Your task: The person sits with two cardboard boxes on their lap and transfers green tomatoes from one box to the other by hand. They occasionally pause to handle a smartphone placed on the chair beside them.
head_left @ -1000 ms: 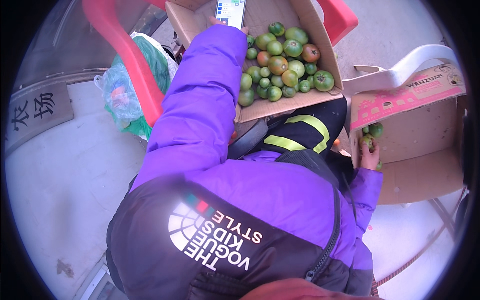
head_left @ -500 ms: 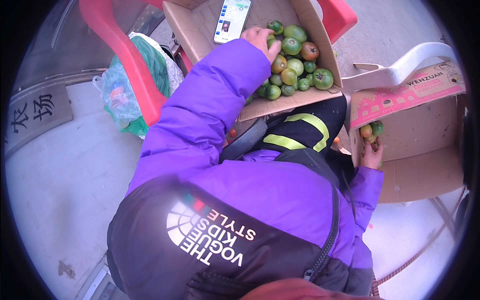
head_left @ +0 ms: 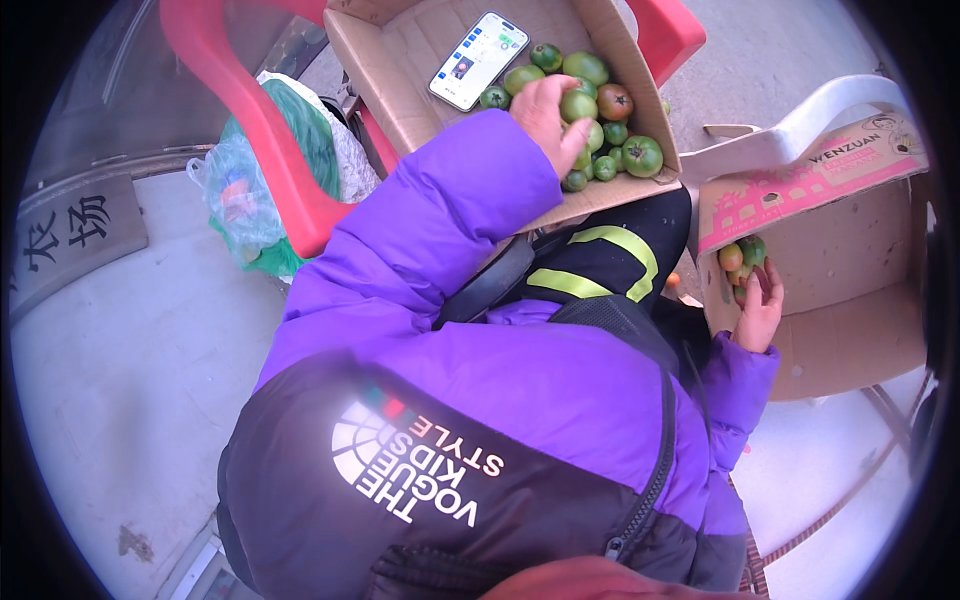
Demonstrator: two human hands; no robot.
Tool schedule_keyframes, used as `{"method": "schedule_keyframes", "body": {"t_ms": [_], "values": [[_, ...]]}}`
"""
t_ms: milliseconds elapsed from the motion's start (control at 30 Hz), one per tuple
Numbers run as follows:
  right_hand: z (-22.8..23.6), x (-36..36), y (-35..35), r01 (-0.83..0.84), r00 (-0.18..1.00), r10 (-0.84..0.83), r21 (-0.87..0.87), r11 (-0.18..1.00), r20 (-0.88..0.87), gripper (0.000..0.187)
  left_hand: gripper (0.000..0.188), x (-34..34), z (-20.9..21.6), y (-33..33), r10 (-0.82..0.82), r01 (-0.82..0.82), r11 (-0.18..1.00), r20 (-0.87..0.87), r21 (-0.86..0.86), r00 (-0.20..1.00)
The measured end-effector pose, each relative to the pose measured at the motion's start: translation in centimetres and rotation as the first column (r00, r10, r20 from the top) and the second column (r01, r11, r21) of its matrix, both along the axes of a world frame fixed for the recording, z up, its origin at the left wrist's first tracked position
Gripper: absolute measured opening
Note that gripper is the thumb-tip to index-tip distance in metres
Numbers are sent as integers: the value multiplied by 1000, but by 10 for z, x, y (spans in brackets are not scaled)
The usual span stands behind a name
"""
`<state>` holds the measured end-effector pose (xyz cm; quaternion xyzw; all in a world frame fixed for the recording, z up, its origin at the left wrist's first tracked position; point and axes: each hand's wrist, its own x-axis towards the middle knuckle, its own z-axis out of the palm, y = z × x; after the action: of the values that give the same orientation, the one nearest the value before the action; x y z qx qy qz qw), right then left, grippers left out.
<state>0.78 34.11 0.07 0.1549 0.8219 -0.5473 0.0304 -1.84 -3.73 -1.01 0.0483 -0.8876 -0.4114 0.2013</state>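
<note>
My left hand (head_left: 548, 118) is in the near-right part of a cardboard box (head_left: 385, 75), its fingers and thumb curved round a green tomato (head_left: 579, 106). Green and reddish tomatoes lie heaped about it, among them a brownish-red tomato (head_left: 614, 102) and a large green one (head_left: 642, 156). The palm hides some of the heap. Over on the right, my right hand (head_left: 760, 318) reaches into a second cardboard box (head_left: 850, 350). Its fingers are apart, beside a few green and orange tomatoes (head_left: 731, 258) at the box's left wall.
A phone (head_left: 479, 60) with a lit screen lies in the first box. That box rests on a red plastic chair (head_left: 255, 110). A white chair arm (head_left: 800, 135) stands behind the second box. Plastic bags (head_left: 240, 185) lie at the left. Small red fruit (head_left: 674, 280) shows near my leg.
My left hand has moved right and nearer over the tomatoes, and the phone has turned and sits lower. My right hand has drawn back slightly from its tomatoes, with its fingers more spread.
</note>
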Motion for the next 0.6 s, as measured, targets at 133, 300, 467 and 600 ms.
{"method": "schedule_keyframes", "body": {"t_ms": [133,300,467,600], "values": [[23,9,-51,-223,968,248,-314,923,42,53,57,39,40,58,-387,342,862,49,373,921],[47,11,-72,-65,997,69,-174,983,19,53,59,49,63,86,-512,497,791,-59,356,857],[53,29,-94,-325,887,456,-803,500,-75,57,58,53,72,104,-587,618,733,-193,284,786],[61,23,-84,-327,876,481,-691,645,34,51,56,56,67,95,-647,633,705,-73,321,759]]}}
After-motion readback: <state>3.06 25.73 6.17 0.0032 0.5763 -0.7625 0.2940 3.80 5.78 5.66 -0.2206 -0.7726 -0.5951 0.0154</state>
